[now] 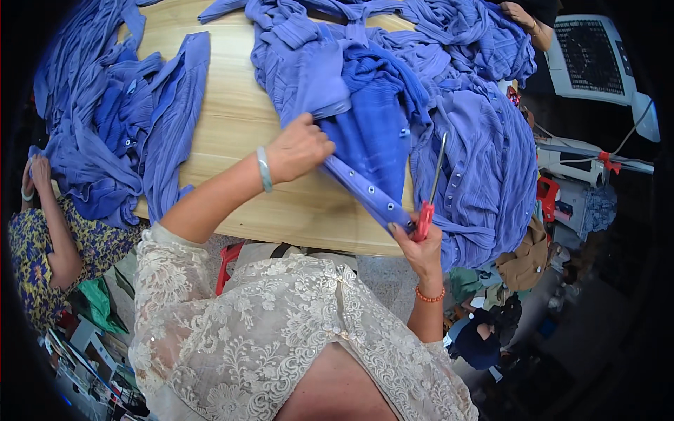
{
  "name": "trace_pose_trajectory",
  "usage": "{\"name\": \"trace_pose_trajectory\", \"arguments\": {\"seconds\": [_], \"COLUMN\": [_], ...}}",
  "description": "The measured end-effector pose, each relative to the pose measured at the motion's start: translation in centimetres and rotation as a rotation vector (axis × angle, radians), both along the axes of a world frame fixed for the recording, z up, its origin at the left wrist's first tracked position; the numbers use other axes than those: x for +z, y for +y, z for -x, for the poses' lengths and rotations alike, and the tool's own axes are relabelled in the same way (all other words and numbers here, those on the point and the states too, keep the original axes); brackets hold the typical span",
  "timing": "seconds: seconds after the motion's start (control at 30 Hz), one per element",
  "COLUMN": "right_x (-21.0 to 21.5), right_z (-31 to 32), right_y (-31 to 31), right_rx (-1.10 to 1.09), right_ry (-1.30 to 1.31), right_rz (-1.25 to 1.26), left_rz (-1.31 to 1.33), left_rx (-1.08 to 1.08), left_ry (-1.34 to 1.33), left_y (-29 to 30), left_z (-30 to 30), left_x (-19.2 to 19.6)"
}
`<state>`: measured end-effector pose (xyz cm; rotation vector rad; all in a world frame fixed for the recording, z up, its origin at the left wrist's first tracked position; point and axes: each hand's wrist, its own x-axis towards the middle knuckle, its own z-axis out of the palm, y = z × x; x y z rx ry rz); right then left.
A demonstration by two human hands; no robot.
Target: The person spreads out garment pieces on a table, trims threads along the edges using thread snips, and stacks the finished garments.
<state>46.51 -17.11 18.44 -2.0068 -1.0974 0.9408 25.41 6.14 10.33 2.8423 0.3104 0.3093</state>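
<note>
A blue ribbed cardigan (375, 140) lies partly over the wooden table, its button band (365, 186) stretched taut between my two hands. My left hand (302, 149) is closed on the upper end of the band. Lower and to the right, my right hand (420, 249) pinches the other end with thumb and fingers. That same hand also holds red-handled scissors (424, 219), their metal blades pointing up and away from me. Small round light buttons run along the band. Part of the cloth is blurred near my left hand.
More blue cardigans (484, 168) are heaped on the right, with another pile (133, 119) on the left of the table (232, 105). A co-worker's hands (38, 172) are at the left pile; another person's hand (519, 15) touches cloth at the far right.
</note>
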Motion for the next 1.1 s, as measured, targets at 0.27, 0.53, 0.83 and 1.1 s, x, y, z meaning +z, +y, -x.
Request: {"name": "trace_pose_trajectory", "arguments": {"seconds": [0.27, 0.53, 0.83, 1.1], "right_x": [-1.4, -6.3, -11.0, -13.2], "right_z": [-0.4, -2.7, -11.2, -11.3], "right_y": [-6.8, -1.3, 15.3, 19.1], "right_rx": [0.145, -0.123, -0.191, -0.165], "right_ry": [0.101, 0.028, -0.341, -0.606], "right_rz": [0.532, 0.22, -0.112, 0.077], "left_rz": [0.43, 0.648, 0.007, 0.002], "left_rx": [-0.034, 0.543, 0.541, 0.478], "left_ry": [0.582, -0.094, -0.245, -0.129], "left_y": [-7.3, -5.7, 3.8, 1.8], "left_z": [9.4, 5.5, -5.9, -6.9], "left_x": [-2.3, -3.2, -3.1, -2.9]}}
